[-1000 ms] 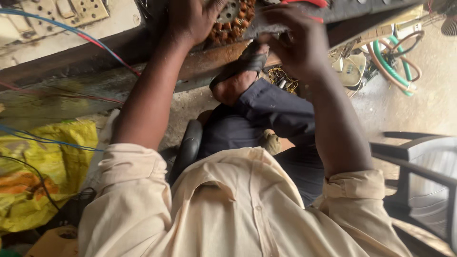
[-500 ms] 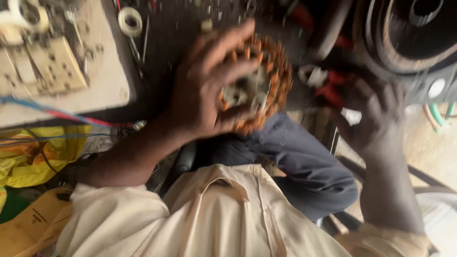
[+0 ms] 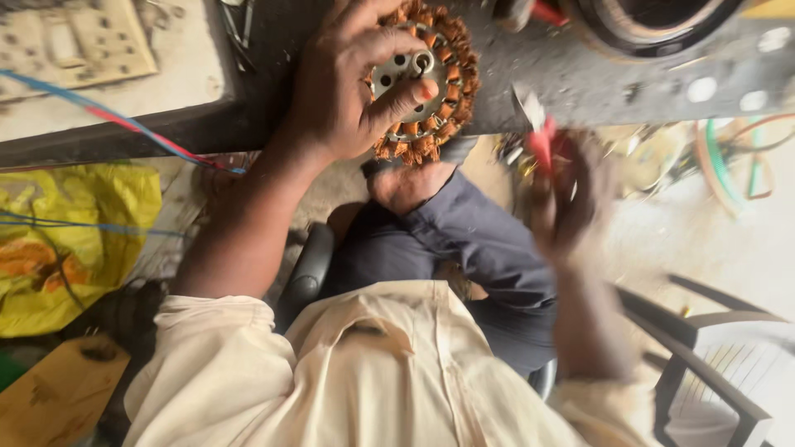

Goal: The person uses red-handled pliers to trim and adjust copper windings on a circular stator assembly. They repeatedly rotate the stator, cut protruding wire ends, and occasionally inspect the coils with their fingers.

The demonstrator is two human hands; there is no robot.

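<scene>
My left hand (image 3: pixel 344 87) grips a round motor stator (image 3: pixel 439 83) with copper-wound coils and a metal hub, held at the edge of a dark workbench (image 3: pixel 580 79). Its thumb lies across the hub. My right hand (image 3: pixel 571 194) is blurred, below the bench edge to the right, and holds a red-handled tool (image 3: pixel 540 136) that looks like pliers or cutters. My knee in dark trousers (image 3: pixel 476 240) sits under both hands.
A pale board with switch plates (image 3: pixel 83 41) lies at top left, crossed by a red and blue wire (image 3: pixel 132 124). A yellow bag (image 3: pixel 66 240) is at left. A dark round housing (image 3: pixel 654 21) sits on the bench. Coiled wire (image 3: pixel 729 157) and a plastic chair (image 3: pixel 729 372) are at right.
My view has tilted down. My right hand came off the bench towards me and now holds the red-handled tool. My left hand keeps its hold on the stator.
</scene>
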